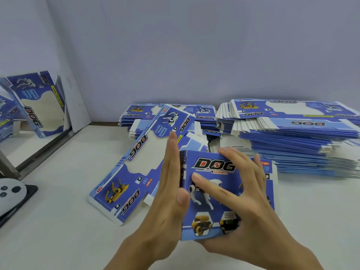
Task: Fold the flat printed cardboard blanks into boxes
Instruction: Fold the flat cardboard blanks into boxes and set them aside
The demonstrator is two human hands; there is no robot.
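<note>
A partly folded blue "DOG" box (212, 213) stands in front of me, its printed panel with a white robot dog facing up. My left hand (167, 193) lies flat with straight fingers against the box's left side panel. My right hand (241, 193) grips the box from the right, its thumb across the printed face and its fingers curled over the far edge. One flat printed blank (136, 168) lies on the white table to the left of the box, partly under my left hand.
Two stacks of flat blanks sit at the back: a low one (169, 115) in the middle and a tall one (296, 139) at the right. Folded boxes (39, 102) lean at the far left behind a metal rail. A white controller (9, 193) lies at the left edge.
</note>
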